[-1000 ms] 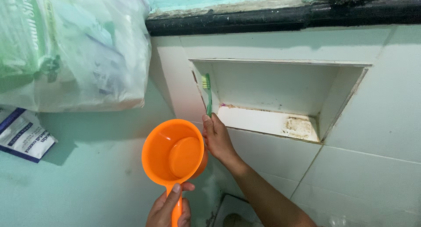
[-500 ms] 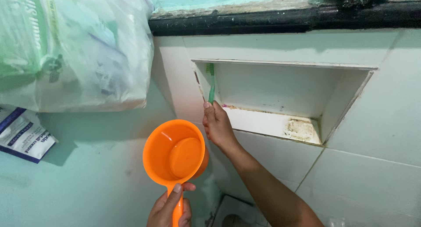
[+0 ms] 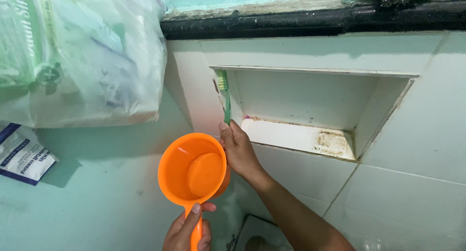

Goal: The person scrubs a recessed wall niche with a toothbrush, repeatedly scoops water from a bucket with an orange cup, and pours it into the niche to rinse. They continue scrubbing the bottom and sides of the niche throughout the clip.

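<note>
My right hand (image 3: 239,151) is closed around the lower handle of a green toothbrush (image 3: 225,98), thumb on the near side and fingers wrapped behind; the shaft stands nearly upright out of the fist, and the bristled head sits at the upper left corner of the wall niche (image 3: 310,110), against or just beside its left inner wall; I cannot tell whether the bristles actually touch. Judgement: the brush is very light, stiff along the handle with some flex near the neck, and probably slick if wet, so a hold low on the handle gives reach but little pressure at the head; a grip nearer the neck would give firmer control. My left hand (image 3: 188,231) is wrapped tight on the handle of an orange plastic dipper (image 3: 194,169), thumb lying along the top of the handle, bowl tipped toward me; its inside looks empty, though I cannot rule out a little water. Judgement: rigid, light when empty, front-heavy once filled, best held close to the bowl. The niche shelf shows brown staining toward its right end. Above runs a dark ledge (image 3: 310,19). To the left hangs a plastic bag (image 3: 82,57) of packets, with a blue-and-white sachet (image 3: 24,154) below it on the pale green wall (image 3: 97,197).
</note>
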